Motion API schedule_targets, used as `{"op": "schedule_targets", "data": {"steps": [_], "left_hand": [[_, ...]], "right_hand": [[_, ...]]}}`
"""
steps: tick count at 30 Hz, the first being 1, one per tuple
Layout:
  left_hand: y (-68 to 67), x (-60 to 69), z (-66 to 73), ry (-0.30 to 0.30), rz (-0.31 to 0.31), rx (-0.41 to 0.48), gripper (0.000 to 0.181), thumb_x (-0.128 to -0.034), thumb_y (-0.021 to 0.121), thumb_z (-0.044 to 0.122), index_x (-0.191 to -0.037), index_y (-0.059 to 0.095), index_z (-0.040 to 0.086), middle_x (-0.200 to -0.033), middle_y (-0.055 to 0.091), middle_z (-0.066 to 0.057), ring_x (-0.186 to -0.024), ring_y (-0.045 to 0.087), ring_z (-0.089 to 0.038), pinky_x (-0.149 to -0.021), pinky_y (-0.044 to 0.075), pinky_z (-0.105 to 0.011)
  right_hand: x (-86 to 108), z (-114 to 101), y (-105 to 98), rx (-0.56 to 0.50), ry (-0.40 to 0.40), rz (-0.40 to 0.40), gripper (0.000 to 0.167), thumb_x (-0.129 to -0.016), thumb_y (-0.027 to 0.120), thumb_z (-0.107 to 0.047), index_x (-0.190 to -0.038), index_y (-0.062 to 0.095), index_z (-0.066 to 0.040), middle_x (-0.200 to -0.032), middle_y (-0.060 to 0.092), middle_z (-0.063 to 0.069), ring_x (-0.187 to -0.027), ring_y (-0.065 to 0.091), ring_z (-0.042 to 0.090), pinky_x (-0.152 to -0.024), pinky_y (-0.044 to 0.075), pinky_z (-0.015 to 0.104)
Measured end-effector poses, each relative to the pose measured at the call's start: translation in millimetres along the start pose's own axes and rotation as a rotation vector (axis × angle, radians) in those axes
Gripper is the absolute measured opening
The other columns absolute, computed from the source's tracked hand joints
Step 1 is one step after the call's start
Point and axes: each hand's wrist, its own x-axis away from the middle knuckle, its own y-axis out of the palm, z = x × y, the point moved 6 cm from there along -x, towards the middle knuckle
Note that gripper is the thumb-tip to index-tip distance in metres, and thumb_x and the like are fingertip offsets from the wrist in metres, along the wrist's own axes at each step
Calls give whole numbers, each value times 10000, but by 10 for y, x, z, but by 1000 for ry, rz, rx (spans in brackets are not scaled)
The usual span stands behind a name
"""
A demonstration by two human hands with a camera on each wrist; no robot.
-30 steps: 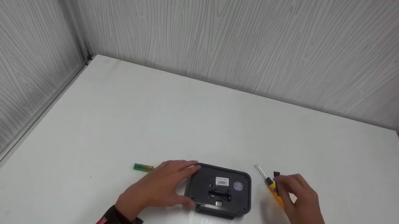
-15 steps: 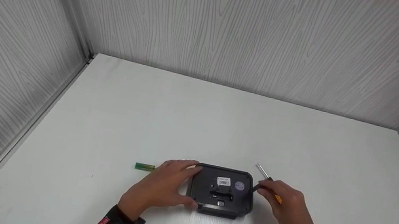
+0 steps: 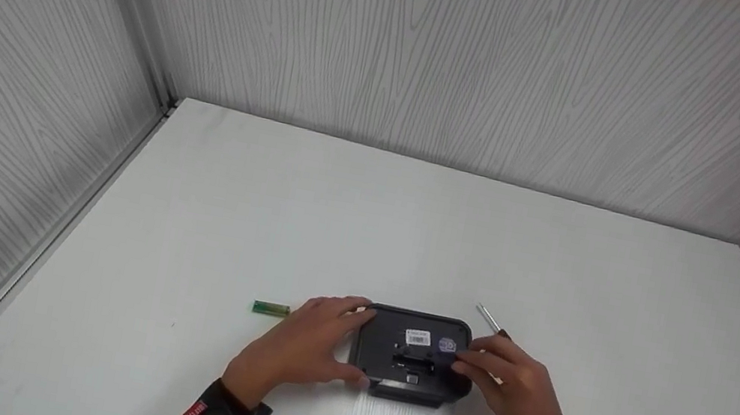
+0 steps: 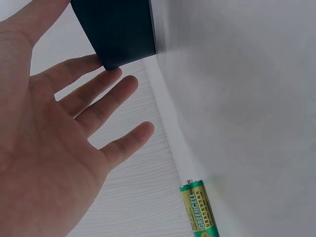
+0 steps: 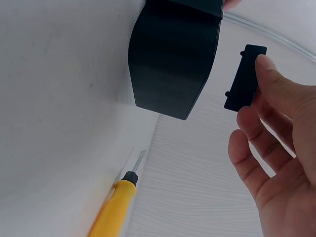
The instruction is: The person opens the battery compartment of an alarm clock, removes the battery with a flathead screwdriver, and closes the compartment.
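Note:
A black boxy device (image 3: 381,350) lies on the white table with its labelled back facing up and an open battery slot (image 3: 413,363) in the middle. My left hand (image 3: 299,347) grips its left end, thumb at the near edge and fingers at the far edge. Over the device's right end is my right hand (image 3: 516,393). Between thumb and fingers it pinches a black battery cover (image 5: 244,81) with two small tabs, plain in the right wrist view but mostly hidden in the head view.
A yellow-handled screwdriver (image 5: 114,205) lies just right of the device, partly behind the right hand in the head view. Green-and-gold batteries (image 4: 197,205) lie side by side left of the device, beyond the left hand. Grey wood-grain panels (image 3: 398,45) wall the table.
My right hand has moved left with the battery cover, from beside the screwdriver to over the device's right end. The left hand keeps its hold on the device.

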Motion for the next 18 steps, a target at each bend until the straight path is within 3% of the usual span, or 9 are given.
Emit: {"op": "schedule_targets", "data": {"steps": [4,12,18], "left_hand": [[5,4,-8,1,4,5,909,-743,745,594,-1477,425,163,-1539,401,-14,-1400,403,-262,-1186,303,-451],[0,-4,0,3,1,-7,911,-740,745,599,-1470,436,151,-1533,410,-10,-1408,399,-223,-1186,306,-437],[4,-8,-3,1,-6,-5,915,-740,743,604,-1474,431,156,-1541,401,-8,-1415,391,-219,-1191,301,-435]], "right_hand": [[-14,-25,29,17,16,-19,248,-648,856,2,-819,756,-149,-838,681,-66,-734,634,55,-678,512,94],[-53,-91,61,89,-41,8,270,-605,885,-4,-782,736,-144,-780,697,-91,-749,606,42,-679,515,139],[-73,-162,131,131,-39,-23,264,-617,880,-13,-807,741,-133,-836,734,-67,-830,630,83,-743,553,209]]}}
